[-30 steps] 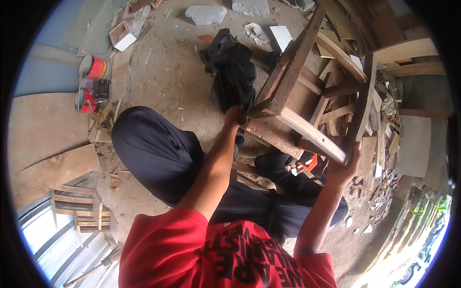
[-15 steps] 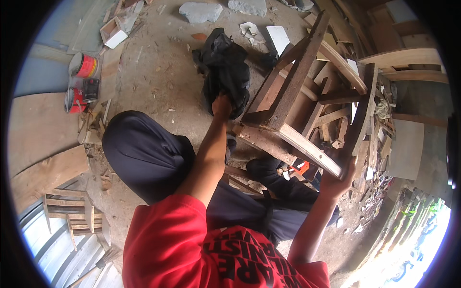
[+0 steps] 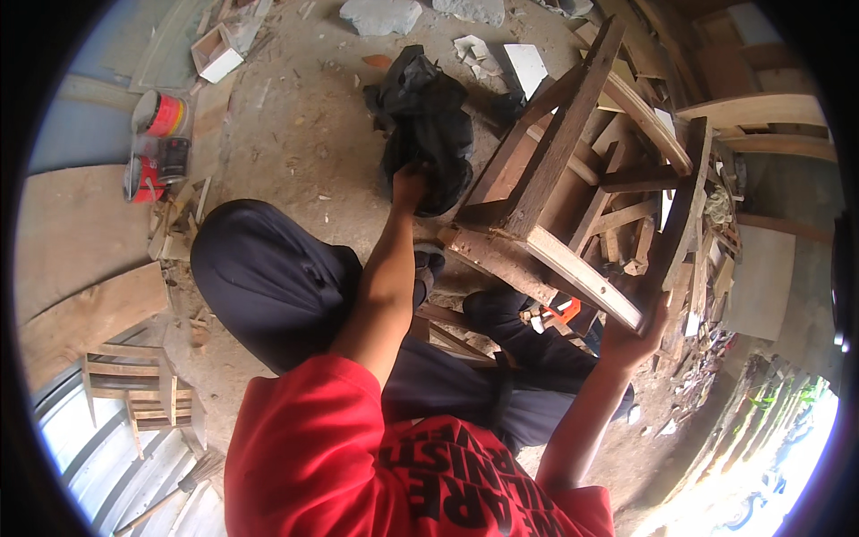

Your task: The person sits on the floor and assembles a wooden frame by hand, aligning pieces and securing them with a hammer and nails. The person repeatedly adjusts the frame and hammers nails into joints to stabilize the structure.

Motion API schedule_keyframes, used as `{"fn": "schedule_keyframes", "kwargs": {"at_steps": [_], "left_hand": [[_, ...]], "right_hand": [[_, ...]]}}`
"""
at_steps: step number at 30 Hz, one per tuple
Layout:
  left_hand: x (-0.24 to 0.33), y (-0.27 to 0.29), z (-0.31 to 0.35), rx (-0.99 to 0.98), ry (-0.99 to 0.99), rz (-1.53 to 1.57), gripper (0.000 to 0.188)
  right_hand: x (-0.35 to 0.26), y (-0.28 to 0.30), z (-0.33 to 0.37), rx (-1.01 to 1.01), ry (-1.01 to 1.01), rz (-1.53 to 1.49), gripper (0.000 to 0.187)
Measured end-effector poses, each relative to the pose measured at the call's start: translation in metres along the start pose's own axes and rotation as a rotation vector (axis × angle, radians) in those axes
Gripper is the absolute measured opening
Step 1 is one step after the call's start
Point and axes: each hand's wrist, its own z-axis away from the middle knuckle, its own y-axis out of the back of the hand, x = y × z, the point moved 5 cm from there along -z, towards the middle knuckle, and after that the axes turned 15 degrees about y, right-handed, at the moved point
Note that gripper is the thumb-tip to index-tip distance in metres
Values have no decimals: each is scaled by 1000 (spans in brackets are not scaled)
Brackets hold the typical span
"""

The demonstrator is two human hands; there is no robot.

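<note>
My left hand (image 3: 411,186) reaches to the mouth of a crumpled black plastic bag (image 3: 420,107) on the dirt floor. Its fingertips are lost against the dark plastic, so I cannot see whether they pinch anything. On the right, my right hand (image 3: 637,333) grips the near corner of an unpainted wooden stool frame (image 3: 559,148), thumb along the outside and fingers beneath the rail. The frame is tilted on its side, its legs pointing up and away, joined by crossbars. A small orange-red tool (image 3: 564,311) lies partly hidden under the frame, beside my leg.
Wood offcuts (image 3: 707,259) are heaped beyond the stool frame. Red and black paint cans (image 3: 159,115) stand at the left by a small open wooden box (image 3: 217,54). Stone slabs (image 3: 380,15) lie at the far edge. A slatted wooden piece (image 3: 143,394) is at lower left.
My left hand has shifted slightly left at the bag's mouth, and its wrist has turned a little. My right hand keeps its hold on the stool frame, which has barely moved.
</note>
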Motion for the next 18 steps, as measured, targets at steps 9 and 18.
{"fn": "schedule_keyframes", "kwargs": {"at_steps": [9,18], "left_hand": [[-5,21,-4,-181,300,709,24],[-13,19,-5,-259,255,902,19]], "right_hand": [[5,1,2,212,51,-143,45],[-3,-36,-2,352,-3,371,40]]}}
